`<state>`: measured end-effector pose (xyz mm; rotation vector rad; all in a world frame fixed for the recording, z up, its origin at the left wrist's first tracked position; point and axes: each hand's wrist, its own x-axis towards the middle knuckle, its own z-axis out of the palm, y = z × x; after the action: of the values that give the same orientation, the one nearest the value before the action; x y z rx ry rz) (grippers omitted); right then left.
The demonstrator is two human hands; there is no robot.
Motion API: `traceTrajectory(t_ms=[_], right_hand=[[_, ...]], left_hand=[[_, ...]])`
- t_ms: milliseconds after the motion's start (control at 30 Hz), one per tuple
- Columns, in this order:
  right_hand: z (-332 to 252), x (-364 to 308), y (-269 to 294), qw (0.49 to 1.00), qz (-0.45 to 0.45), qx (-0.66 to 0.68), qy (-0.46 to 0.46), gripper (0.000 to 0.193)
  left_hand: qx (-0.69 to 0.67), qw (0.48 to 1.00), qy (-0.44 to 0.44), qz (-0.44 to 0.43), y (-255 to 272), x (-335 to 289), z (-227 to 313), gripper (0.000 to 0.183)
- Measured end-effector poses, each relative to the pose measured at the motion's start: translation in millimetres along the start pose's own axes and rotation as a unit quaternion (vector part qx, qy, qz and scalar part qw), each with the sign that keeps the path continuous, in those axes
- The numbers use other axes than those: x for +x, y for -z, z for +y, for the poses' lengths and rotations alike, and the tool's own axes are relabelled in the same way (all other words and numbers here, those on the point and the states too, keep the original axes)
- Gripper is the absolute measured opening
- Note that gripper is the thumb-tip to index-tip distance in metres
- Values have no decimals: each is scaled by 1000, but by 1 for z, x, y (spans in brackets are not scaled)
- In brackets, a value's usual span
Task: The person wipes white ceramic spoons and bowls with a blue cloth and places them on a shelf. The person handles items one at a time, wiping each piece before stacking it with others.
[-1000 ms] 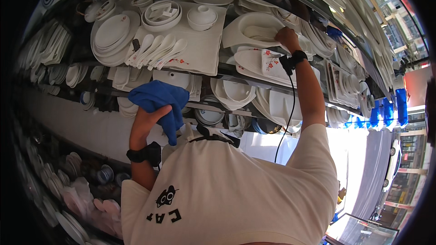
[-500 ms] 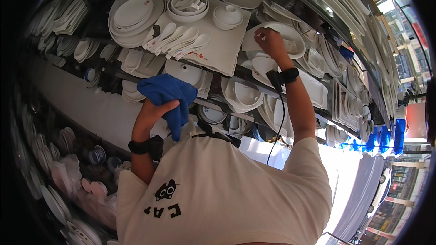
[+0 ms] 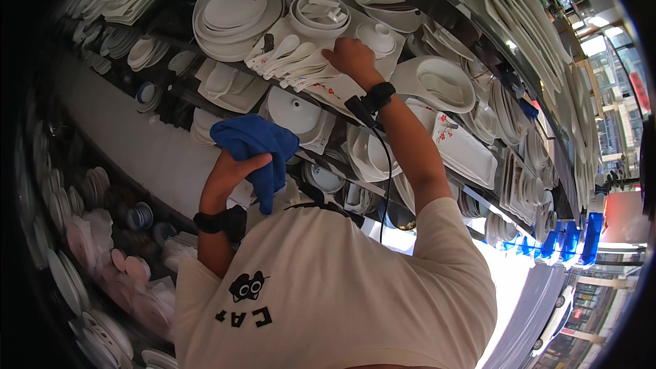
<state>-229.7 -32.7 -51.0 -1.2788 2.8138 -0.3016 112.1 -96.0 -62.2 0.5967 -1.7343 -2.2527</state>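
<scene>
A blue cloth (image 3: 254, 142) is bunched in my left hand (image 3: 236, 167), thumb pressed over it, in front of the lower shelf. My right hand (image 3: 352, 60) reaches over the upper shelf with its fingers curled inward. Whatever lies between its fingertips is hidden. Just left of those fingertips, several white soup spoons (image 3: 290, 65) lie side by side on a white tray (image 3: 352, 92) with red flowers. Behind the hand stand a small lidded white pot (image 3: 376, 38) and nested white bowls (image 3: 316, 26) with small white pieces inside.
Stacked white plates (image 3: 236, 10) stand left of the spoons. To the right sits a deep oval dish (image 3: 441, 82), with a flowered rectangular plate (image 3: 465, 147) below it. A lidded dish (image 3: 294, 111) occupies the lower shelf. A black cable (image 3: 388, 178) hangs from my right wrist.
My right hand has moved left, from over the oval dish to beside the spoons. My left hand still grips the cloth. The shelf contents have shifted slightly right in view.
</scene>
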Motion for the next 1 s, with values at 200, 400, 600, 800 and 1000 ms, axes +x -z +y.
traceTrajectory(t_ms=[200,400,600,800,1000], right_hand=[[4,8,-7,997,-22,53,-42,36],[21,6,-4,984,36,173,-26,32],[7,-47,59,944,125,305,32,19],[-14,-105,85,929,183,312,80,16],[-65,-144,50,916,93,373,118,15]], left_hand=[[1,1000,4,-1,12,-3,0,54],[7,1000,4,5,15,0,6,53],[-37,999,-11,27,27,1,8,48],[-164,985,-31,45,18,12,18,50],[-142,988,-59,-32,-12,33,18,52]])
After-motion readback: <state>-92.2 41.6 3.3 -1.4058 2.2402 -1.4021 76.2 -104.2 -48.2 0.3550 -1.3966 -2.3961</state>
